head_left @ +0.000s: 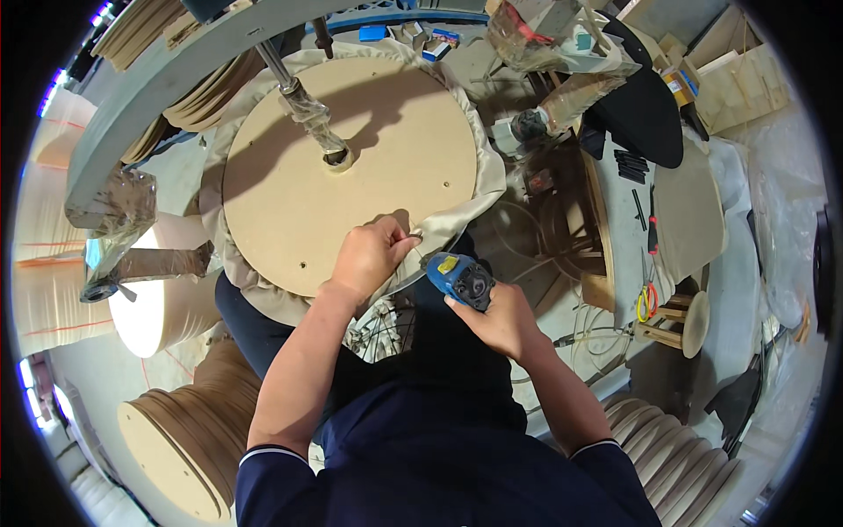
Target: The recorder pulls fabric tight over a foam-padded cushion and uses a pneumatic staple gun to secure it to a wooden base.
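Note:
In front of me lies a round wooden board [378,114] with cream fabric [470,198] gathered around its rim. My left hand [373,250] is closed at the board's near right edge, its thumb and forefinger pinching the fabric's border. My right hand [500,321] is wrapped around a blue and black staple gun [461,281]. The tool's nose is close to the fabric, just right of my left fingers; whether it touches cannot be made out. A metal rod [303,101] wrapped in clear plastic comes down onto the board's centre.
A curved grey machine arm [132,105] arches over the left. Stacked round boards [171,448] stand at lower left, more discs [672,457] at lower right. On the right-hand bench lie scissors [648,300], a red-handled screwdriver [652,233] and black strips [630,165]. Small blue boxes [439,44] sit beyond the board.

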Motion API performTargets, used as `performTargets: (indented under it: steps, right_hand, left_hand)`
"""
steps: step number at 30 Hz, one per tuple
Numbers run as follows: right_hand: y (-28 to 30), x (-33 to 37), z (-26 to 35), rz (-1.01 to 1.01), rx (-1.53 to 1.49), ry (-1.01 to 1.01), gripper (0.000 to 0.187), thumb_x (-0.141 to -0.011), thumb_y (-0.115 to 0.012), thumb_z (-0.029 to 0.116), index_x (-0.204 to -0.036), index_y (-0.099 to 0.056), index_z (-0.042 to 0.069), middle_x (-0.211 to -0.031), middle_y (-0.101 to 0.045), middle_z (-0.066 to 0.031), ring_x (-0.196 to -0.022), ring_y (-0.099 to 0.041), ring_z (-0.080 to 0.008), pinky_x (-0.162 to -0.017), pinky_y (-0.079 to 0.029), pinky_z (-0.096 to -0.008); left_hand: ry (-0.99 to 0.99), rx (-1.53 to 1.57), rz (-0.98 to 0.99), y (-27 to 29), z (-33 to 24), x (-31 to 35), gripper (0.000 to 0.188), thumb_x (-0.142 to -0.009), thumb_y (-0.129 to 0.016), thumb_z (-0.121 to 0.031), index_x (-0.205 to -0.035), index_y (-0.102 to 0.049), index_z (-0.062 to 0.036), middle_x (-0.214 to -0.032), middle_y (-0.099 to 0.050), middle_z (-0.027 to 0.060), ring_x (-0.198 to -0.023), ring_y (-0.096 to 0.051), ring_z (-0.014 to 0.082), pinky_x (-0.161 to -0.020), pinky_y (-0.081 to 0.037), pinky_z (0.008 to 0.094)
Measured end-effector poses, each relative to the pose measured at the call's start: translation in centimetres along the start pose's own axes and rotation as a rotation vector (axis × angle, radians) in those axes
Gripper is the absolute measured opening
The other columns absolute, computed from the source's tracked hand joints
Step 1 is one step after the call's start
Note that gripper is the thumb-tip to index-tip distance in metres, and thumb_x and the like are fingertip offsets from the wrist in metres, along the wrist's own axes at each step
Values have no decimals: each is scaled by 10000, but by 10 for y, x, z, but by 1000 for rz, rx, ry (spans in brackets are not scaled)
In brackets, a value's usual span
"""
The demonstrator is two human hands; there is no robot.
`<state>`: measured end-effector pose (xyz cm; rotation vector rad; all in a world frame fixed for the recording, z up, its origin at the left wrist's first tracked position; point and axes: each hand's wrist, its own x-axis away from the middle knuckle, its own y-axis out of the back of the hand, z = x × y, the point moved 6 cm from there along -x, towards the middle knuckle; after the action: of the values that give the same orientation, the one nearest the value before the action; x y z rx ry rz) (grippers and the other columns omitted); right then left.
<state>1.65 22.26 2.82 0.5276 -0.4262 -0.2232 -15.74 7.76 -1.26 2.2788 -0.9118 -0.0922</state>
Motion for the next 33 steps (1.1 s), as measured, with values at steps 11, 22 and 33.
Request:
performTargets:
  steps: [11,22,33]
  right_hand:
    - [6,-23,22,-38,95,-21,383,-907,-757,311,-1103,-693,-12,-857,-736,-220,-871,-736,-380,-761,-579,-399]
    - [21,27,-13,40,-92,-167,316,-940,-750,303,-1047,-729,6,-811,-745,-117,-750,-732,-223,-674,-552,-340]
    - [-5,0,8,37,5,23,346,-894,-777,289,-1086,-707,10,-899,-737,-217,-916,-717,-393,-748,-575,-406]
  left_hand:
    - [-31,37,-109,-9,-8,-2,256,-971,-698,-309,-1062,-668,-71,-793,-701,188,-766,-684,412,-698,-543,471]
    - [-424,-197,148,-2,-14,25,254,-968,-671,-184,-1191,-642,-67,-1025,-723,162,-911,-680,381,-804,-556,446]
    - [20,34,79,0,5,5,260,-918,-764,-281,-890,-664,-43,-724,-668,143,-680,-643,332,-661,-520,431]
